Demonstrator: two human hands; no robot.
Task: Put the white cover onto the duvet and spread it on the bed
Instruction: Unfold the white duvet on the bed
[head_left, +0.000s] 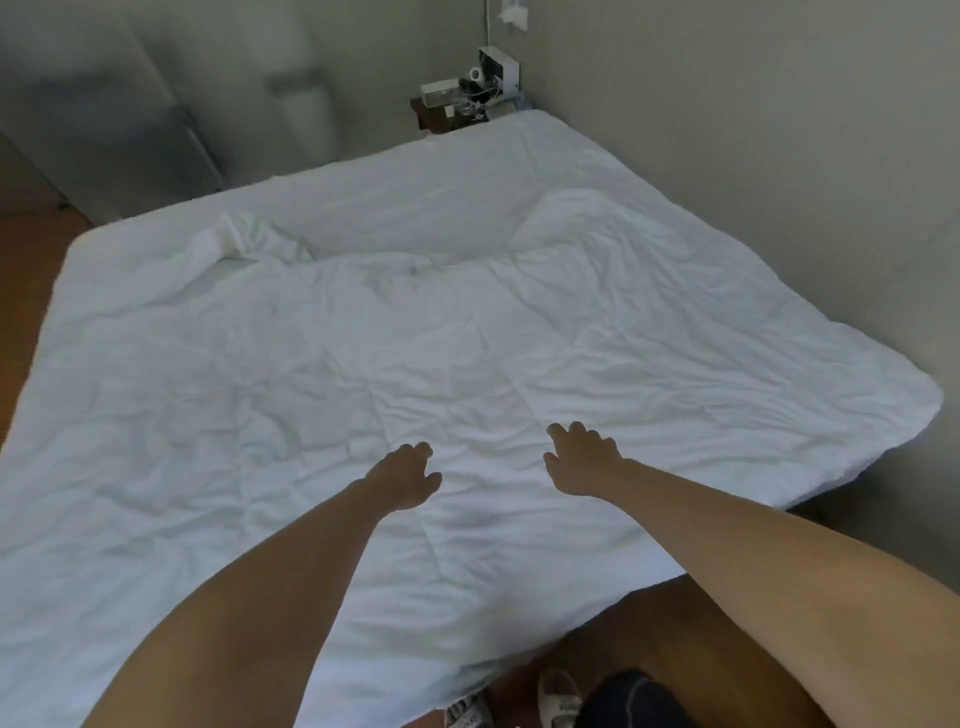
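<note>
A white duvet in its white cover (363, 353) lies spread and wrinkled over most of the bed (467, 156). Its far edge is uneven, with a bunched fold (239, 239) at the far left. Both my arms reach out over the near part of the duvet. My left hand (408, 475) hovers over or lightly touches the fabric with loosely curled fingers and holds nothing. My right hand (582, 460) is beside it, fingers spread and relaxed, palm down on or just above the cover.
A wall (753, 130) runs along the bed's right side. A small bedside stand with a box and cables (467, 93) sits at the far corner. Brown floor (31, 270) shows at left. A shoe (558, 696) lies near the bed's front edge.
</note>
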